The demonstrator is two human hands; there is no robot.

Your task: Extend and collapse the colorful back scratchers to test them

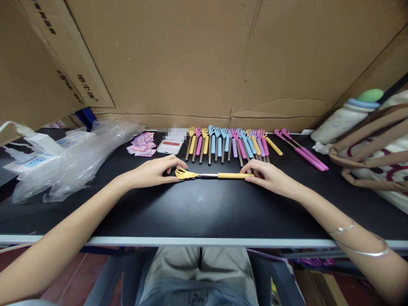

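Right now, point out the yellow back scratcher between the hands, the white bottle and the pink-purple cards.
Yellow back scratcher [210, 175]: head view, on its metal shaft.
White bottle [341, 120]: head view, on its body.
Pink-purple cards [142, 144]: head view, on the middle of the pile.

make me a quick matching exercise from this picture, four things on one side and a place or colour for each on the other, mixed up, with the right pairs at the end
Column one
1. left hand
2. right hand
3. bottle
4. cards

Column two
A. at the handle end of the front scratcher
B. pink and purple, in a loose pile
C. at the claw end of the front scratcher
D. whitish, with a green top

Right pairs: 1-C, 2-A, 3-D, 4-B
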